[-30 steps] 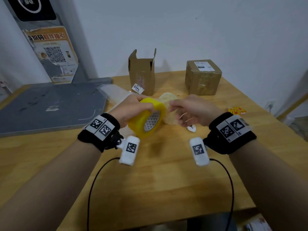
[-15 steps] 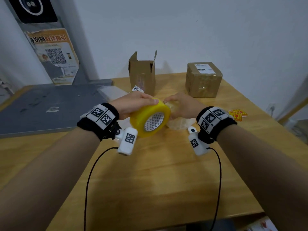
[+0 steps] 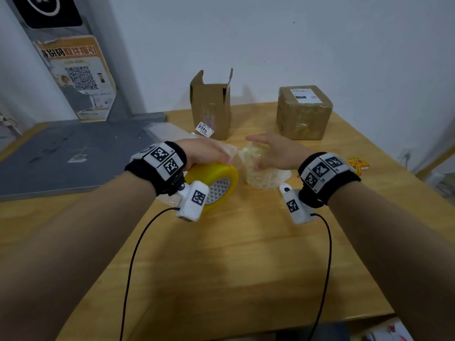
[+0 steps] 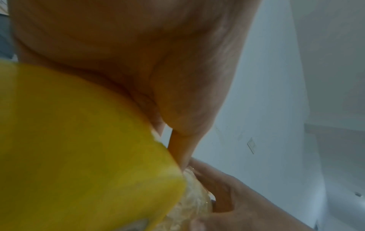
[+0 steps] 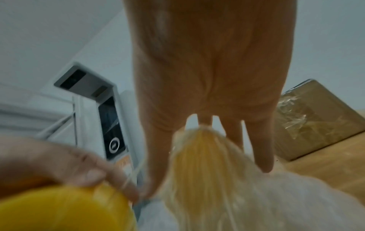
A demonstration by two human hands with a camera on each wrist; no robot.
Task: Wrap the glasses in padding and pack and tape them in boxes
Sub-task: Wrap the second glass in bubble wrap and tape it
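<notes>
Taping a padded bundle at mid-table.

Left hand (image 3: 204, 151) gripping the yellow tape roll (image 3: 216, 178), fingers curled over its rim; right hand (image 3: 275, 151) laid flat on the wrapped glass (image 3: 258, 173), fingers straight and slightly apart. Bundle resting on the table (image 3: 234, 254), just beside the roll. Behind: open box (image 3: 211, 104), taped box (image 3: 304, 114).

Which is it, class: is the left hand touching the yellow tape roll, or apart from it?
Touching. The head view shows the left hand curled over the yellow tape roll; the left wrist view shows its palm against the roll.
</notes>
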